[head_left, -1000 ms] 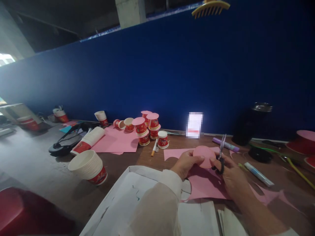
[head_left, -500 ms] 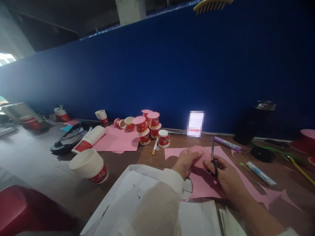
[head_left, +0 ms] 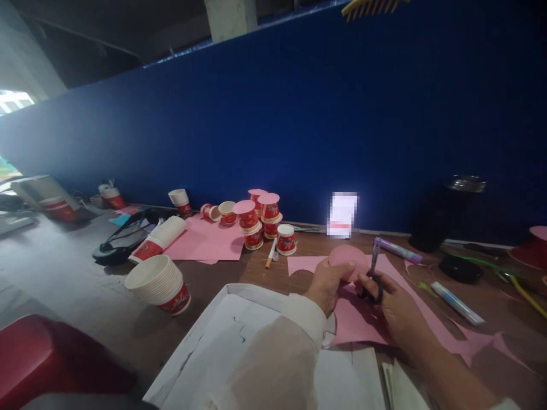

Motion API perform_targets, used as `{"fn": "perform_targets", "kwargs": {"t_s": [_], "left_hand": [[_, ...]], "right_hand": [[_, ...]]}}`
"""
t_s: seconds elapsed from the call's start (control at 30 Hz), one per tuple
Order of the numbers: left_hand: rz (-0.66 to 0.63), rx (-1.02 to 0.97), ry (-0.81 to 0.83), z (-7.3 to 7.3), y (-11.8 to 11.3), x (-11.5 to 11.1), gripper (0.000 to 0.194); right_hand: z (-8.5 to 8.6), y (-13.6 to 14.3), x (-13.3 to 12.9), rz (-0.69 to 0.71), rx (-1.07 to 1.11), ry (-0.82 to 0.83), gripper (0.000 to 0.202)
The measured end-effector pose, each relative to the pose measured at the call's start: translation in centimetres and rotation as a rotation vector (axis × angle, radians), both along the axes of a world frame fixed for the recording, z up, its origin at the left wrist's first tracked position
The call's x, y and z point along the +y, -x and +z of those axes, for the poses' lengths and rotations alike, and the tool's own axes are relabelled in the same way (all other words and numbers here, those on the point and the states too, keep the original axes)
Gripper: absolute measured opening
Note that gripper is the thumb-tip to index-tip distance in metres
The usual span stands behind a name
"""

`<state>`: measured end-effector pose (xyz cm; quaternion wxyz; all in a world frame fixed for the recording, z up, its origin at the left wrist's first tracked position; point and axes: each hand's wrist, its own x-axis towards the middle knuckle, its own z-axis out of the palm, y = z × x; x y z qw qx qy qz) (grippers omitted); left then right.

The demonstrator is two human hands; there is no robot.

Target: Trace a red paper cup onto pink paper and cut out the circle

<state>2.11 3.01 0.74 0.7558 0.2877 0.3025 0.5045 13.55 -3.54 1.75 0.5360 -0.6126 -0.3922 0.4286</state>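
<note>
Left hand (head_left: 327, 283) grip clamped on pink paper circle (head_left: 347, 257); right hand (head_left: 395, 307) grip closed around scissors (head_left: 373, 272) beside it, above counter (head_left: 222, 279).

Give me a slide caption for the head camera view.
Left hand holds a pink paper disc while right hand works scissors at its edge.

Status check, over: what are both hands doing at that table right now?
Left hand pinching pink paper disc. Right hand gripping scissors, blades at the disc's edge. Pink sheet beneath; purple marker just beyond, nothing between them.
</note>
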Motion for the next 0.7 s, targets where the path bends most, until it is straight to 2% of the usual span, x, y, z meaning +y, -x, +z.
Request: {"fn": "perform_targets", "kwargs": {"t_s": [0.17, 0.27, 0.53, 0.7], "left_hand": [[0.089, -0.033, -0.002, 0.0, 0.4, 0.7, 0.054], [0.105, -0.040, -0.020, -0.1, 0.7, 1.1, 0.053], [0.096, -0.008, -0.063, -0.1, 1.1, 1.4, 0.052], [0.081, -0.032, -0.046, 0.3, 1.3, 1.5, 0.051]], "right_hand": [[-1.2, -0.1, 0.4, 0.054, 0.199, 0.035, 0.044], [-1.6, -0.5, 0.5, 0.056, 0.224, 0.054, 0.048], [0.1, 0.0, -0.4, 0.115, 0.095, 0.025, 0.049], [0.3, -0.1, -0.4, 0.118, 0.056, 0.002, 0.056]]}}
